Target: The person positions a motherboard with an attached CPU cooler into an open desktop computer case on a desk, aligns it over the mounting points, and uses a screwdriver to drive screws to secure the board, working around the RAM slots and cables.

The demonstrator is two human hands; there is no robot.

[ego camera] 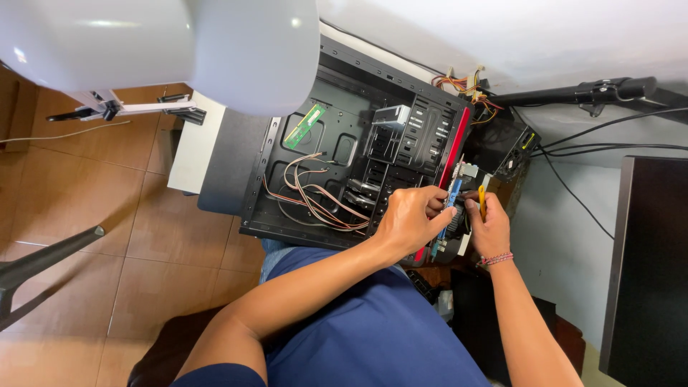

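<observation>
An open black computer case [337, 154] lies on its side in front of me, with loose beige cables [315, 201] inside. At its right edge sits a circuit board [459, 204] with a blue slot and metal parts. My left hand [408, 218] grips the board's near side, fingers curled over it. My right hand [489, 226] rests on the board's right side and holds a yellow-handled tool [481, 201], probably a screwdriver, pointing up; its tip is hidden. A beaded bracelet circles my right wrist.
A small green memory stick [304, 125] lies inside the case. A power supply [505, 147] with coloured wires sits behind the case. A white lamp shade [165, 43] hangs at top left, a black monitor arm [580, 92] and dark panel [648, 265] at right. Tiled floor lies left.
</observation>
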